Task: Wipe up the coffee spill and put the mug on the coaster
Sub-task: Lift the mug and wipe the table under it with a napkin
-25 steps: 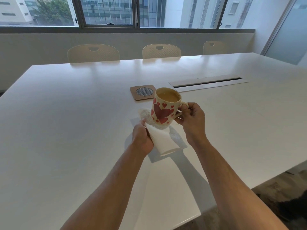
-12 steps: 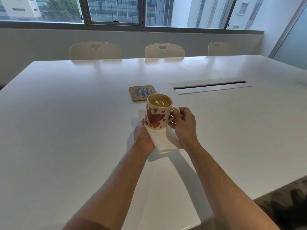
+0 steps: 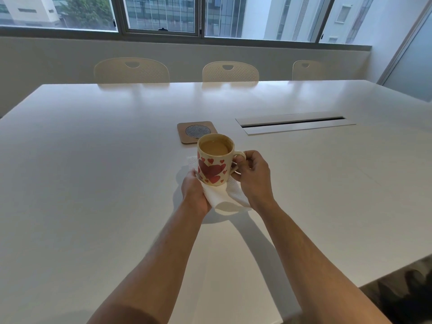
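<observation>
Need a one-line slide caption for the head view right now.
Right hand holds heart mug by its handle above paper towel in left hand.

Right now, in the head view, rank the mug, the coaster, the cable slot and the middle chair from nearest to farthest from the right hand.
1. mug, its handle gripped by the right hand
2. coaster, just beyond, slightly left
3. cable slot, farther, to the right
4. middle chair, across the table

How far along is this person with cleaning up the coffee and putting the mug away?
Midway, it seems. No spill shows on the bare table; under the towel is hidden. In hand: the right hand holds the heart mug by its handle, with coffee inside, while the left hand holds a paper towel beneath it. Left: the coaster just beyond sits bare, awaiting the mug.
</observation>
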`<move>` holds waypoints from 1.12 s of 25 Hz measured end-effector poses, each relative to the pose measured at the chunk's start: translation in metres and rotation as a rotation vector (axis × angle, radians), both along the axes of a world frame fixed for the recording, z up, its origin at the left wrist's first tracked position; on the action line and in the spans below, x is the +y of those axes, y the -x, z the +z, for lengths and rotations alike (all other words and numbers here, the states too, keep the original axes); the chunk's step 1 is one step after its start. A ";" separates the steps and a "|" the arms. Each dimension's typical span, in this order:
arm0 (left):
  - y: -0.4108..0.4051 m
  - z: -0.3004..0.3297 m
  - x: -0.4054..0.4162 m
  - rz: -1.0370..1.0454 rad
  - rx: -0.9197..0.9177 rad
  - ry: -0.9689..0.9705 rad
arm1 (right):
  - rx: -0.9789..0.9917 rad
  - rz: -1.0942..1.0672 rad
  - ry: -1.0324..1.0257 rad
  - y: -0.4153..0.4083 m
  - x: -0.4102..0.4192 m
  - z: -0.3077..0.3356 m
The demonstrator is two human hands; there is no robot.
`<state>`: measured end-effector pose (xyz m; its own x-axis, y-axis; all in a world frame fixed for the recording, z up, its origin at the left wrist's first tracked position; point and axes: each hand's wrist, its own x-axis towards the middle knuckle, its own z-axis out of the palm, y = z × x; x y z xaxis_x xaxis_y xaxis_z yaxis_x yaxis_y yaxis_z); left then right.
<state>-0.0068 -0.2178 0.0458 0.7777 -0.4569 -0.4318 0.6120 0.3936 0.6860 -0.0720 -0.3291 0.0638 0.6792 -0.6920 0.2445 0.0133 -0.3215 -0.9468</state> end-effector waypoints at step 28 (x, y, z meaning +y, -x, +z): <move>-0.005 -0.008 0.005 0.091 0.080 0.174 | -0.085 -0.102 -0.143 0.006 -0.011 0.003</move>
<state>-0.0019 -0.2131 0.0379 0.7852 -0.4597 -0.4149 0.6188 0.5574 0.5535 -0.0775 -0.3402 0.0664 0.5850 -0.7880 0.1920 0.0694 -0.1872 -0.9799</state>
